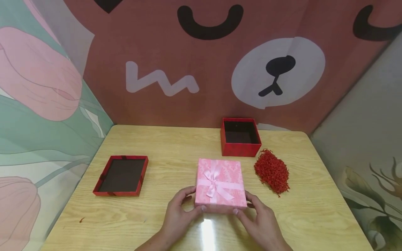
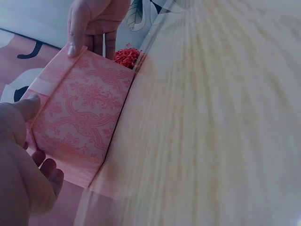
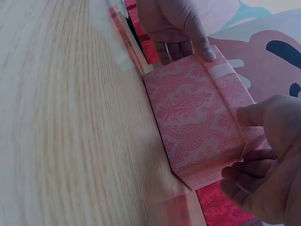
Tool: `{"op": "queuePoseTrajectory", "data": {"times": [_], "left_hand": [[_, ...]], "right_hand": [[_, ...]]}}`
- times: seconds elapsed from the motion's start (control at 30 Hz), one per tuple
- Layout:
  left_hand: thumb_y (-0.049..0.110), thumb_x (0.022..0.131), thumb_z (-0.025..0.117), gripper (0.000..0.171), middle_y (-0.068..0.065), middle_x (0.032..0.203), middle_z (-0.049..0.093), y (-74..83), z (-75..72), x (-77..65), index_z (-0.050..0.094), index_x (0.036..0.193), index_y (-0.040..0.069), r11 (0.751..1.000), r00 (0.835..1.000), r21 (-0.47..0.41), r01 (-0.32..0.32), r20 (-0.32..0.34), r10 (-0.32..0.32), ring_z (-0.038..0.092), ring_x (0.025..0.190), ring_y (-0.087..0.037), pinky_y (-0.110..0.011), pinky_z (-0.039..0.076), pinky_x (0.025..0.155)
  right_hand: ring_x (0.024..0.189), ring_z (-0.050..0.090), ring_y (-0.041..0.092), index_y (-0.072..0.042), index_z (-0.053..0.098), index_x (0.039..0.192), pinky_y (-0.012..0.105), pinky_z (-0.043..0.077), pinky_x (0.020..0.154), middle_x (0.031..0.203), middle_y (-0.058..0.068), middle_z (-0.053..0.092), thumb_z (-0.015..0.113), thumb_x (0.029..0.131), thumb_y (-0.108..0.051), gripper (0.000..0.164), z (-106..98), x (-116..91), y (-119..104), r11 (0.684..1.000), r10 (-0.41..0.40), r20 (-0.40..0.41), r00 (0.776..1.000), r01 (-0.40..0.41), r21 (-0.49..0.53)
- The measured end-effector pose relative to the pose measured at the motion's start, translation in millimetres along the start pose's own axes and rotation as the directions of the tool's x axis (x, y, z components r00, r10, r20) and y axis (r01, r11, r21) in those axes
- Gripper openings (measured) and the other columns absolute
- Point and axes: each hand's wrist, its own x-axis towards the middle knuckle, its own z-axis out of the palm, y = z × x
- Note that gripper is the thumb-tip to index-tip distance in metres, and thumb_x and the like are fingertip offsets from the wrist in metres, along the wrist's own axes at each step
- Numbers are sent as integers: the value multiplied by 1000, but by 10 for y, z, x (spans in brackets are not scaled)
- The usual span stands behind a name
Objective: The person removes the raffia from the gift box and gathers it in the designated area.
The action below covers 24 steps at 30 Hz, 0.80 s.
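A pink patterned gift box, its lid tied with a pale ribbon bow, sits on the wooden table between the two hands. My left hand grips its left side, the thumb at the front edge of the lid and the fingers along the side. On the opposite side my right hand holds it in the same way. In the left wrist view the box's front wall faces the camera, with its bottom edge along the table. Both thumbs touch the lid's rim in the right wrist view.
Behind the pink box stands an open red box with a dark interior. A heap of red shredded paper lies to the right. At the left, a red lid rests with its dark inside up. A printed curtain borders the table's back edge.
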Motion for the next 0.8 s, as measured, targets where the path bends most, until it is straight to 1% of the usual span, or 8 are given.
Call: {"op": "queuePoseTrajectory", "data": {"times": [0.1,0.27,0.43,0.53,0.67,0.77,0.8], "left_hand": [[27,78,92,59,7,132,66,-1,-3,7,66,131,24,999,999,7,-38,-7,38,61,125,-18,-46,55,104],[22,80,90,57,2,132,66,25,-10,10,66,131,19,993,993,15,-121,-18,121,62,125,-21,-46,56,102],[17,80,90,58,1,133,66,71,-13,18,66,133,18,981,981,27,-190,-27,191,61,125,-20,-45,57,101],[15,80,90,60,-2,134,66,99,-21,34,65,134,14,971,971,24,-236,-32,237,61,125,-21,-46,57,101],[11,81,89,60,-5,134,66,139,-43,65,64,135,11,964,964,-10,-265,-34,265,62,124,-22,-47,57,100],[8,80,89,61,-6,134,66,165,-64,85,64,136,11,962,961,-23,-273,-42,272,62,124,-22,-45,58,99],[7,80,90,62,-7,134,66,171,-73,90,64,136,10,959,958,-21,-283,-46,282,62,124,-23,-45,58,98]], "right_hand": [[108,69,24,-12,62,139,57,58,92,136,6,68,84,89,-36,60,-6,-5,-7,1000,-11,-18,1000,10,-22],[108,69,26,-10,60,142,62,57,92,136,8,68,84,89,-34,63,-15,-16,-17,999,-38,-49,998,37,-24],[108,68,21,-11,59,144,59,57,94,137,3,68,87,87,-26,65,-25,-8,-28,996,-89,-96,991,87,-29],[108,68,18,-13,57,146,56,57,95,137,1,67,88,86,-22,68,-31,8,-39,993,-119,-121,986,115,-36],[108,68,19,-12,58,146,54,57,94,135,2,68,89,83,-17,70,-37,28,-61,988,-156,-152,976,152,-39],[109,68,21,-12,59,146,52,58,92,134,4,69,90,82,-16,71,-40,49,-89,984,-180,-171,969,177,-35],[109,68,21,-13,58,146,51,58,91,134,5,68,90,82,-16,72,-40,59,-100,982,-188,-177,966,185,-35]]}}
